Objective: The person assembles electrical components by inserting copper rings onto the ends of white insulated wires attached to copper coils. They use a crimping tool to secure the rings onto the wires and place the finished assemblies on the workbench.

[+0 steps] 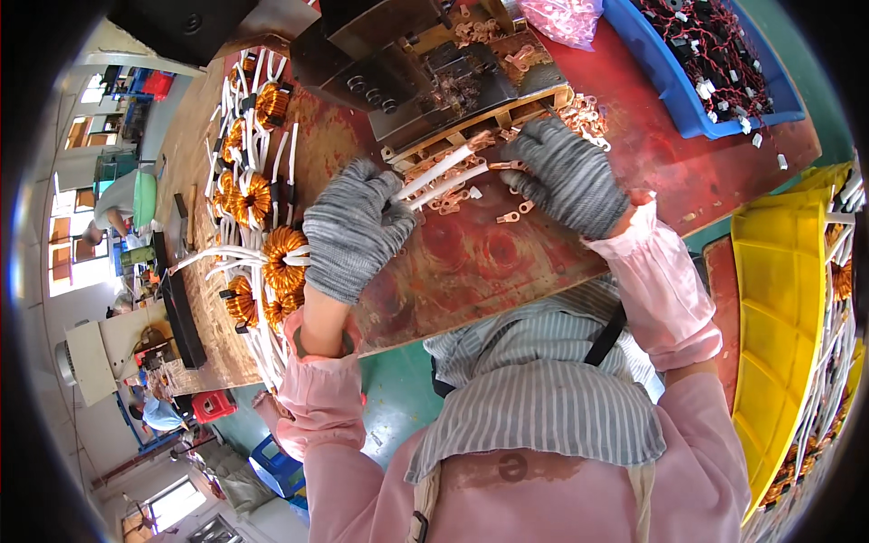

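My left hand (351, 231), in a grey knitted glove, is closed around two white wires (445, 174). Their stripped copper ends point right, toward the machine's front edge. One end shows a bare strand bundle. At the other, my gloved right hand (572, 174) pinches a copper cable lug (509, 166), partly covered by its fingers. Whether that lug is fully on the wire is hard to see. Beneath the wires, loose copper lugs (514, 214) lie on the red tabletop (489, 262). A copper-wound ring coil (284, 258) with white leads sits beside my left wrist.
A dark metal machine (362, 86) stands at the table's far side, with more lugs (584, 118) at its right. Coils (246, 199) line the left. Far right are a pink plastic bag (566, 20) and a blue bin (652, 77) of small wires. A yellow crate (774, 271) stands right.
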A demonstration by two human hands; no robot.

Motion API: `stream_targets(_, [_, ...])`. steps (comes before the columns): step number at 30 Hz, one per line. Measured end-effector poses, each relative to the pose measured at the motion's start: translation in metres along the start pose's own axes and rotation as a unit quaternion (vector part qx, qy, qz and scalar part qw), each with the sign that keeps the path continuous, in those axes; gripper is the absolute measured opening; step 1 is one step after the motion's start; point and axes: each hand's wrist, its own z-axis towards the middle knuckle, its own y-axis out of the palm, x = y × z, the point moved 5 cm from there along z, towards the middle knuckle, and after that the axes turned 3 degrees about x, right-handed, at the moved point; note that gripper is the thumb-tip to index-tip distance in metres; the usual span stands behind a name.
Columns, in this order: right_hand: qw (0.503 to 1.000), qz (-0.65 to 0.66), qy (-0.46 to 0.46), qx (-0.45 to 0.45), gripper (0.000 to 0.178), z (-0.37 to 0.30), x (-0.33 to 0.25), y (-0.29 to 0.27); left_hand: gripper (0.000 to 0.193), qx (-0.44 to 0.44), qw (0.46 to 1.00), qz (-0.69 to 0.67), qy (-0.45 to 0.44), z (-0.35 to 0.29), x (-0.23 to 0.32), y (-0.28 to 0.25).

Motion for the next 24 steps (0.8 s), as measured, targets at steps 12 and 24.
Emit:
stream_targets(12, [0.988,0.099,0.086,0.086,0.024,-0.013,0.014,-0.025,0.025,0.157,0.916,-0.367,0.048,0.003,0.015,-0.006])
stream_targets(24, [0.877,0.427,0.217,0.027,0.02,-0.021,0.006,-0.015,0.03,0.039,0.995,0.057,0.076,0.021,0.065,-0.004])
